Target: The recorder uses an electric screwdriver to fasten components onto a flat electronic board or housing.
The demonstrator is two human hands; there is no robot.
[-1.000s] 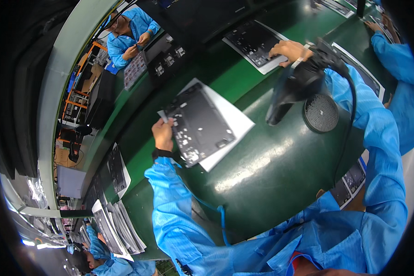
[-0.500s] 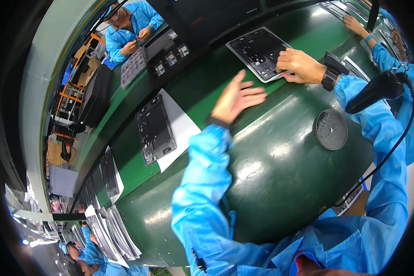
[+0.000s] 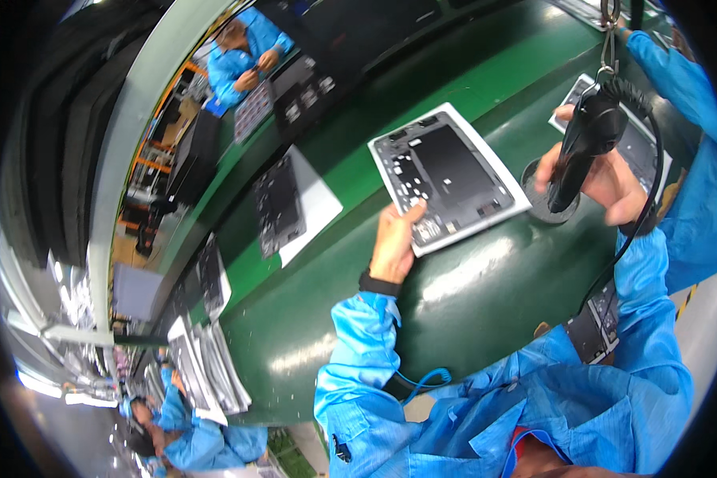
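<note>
Head view: the person's left hand [image 3: 394, 245] is closed on the near left corner of a dark panel [image 3: 458, 167], thumb on top and fingers mostly out of sight beneath it. The panel lies over a white sheet [image 3: 508, 185], whose border shows along its far, right and near edges. Both are above the green table [image 3: 327, 319], in front of the person; whether they touch it or are slightly raised, one cannot tell. Small white pieces dot the panel's left part.

The right hand [image 3: 617, 185] is at a black scanner [image 3: 588, 131], half open, fingers parted and partly hidden behind it; whether it grips the scanner, one cannot tell. The scanner hangs from a metal hook [image 3: 606, 56], and its black cord [image 3: 658, 171] curves down past the right wrist. A round disc [image 3: 543, 209] sits below the scanner, partly covered by it.

To the left, well apart from the held panel, a second panel [image 3: 279, 205] overlaps a second sheet [image 3: 317, 201]. Nearer the lower left is a stack [image 3: 209, 370] of sheets. A blue coiled cord [image 3: 432, 378] lies near the left sleeve. Across the table, a co-worker [image 3: 251, 52] has both hands together above a tray [image 3: 254, 110].
</note>
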